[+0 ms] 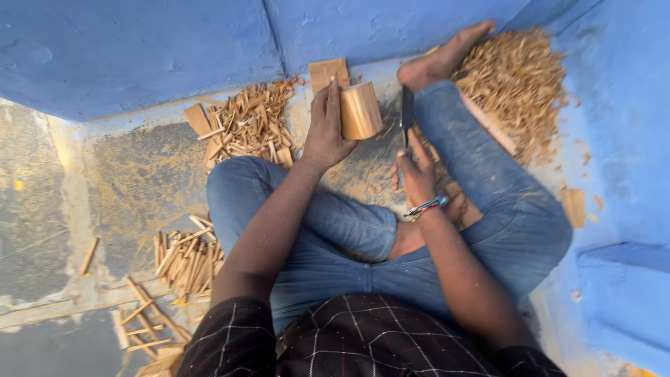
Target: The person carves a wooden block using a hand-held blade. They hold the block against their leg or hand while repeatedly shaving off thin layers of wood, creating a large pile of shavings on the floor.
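Two hands engaged: left hand (pixel 325 132) grip wrapped on wood block (pixel 360 110), upright on floor at 12 o'clock; right hand (pixel 417 174) grip clenched on blade (pixel 407 115), at block's 3 o'clock. Advisable: keep fingers below edge, block steady.

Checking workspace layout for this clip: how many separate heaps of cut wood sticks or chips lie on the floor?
4: one heap of sticks by the far wall, one bundle beside the left knee, loose sticks at lower left, a chip pile far right. More may hide behind the legs.
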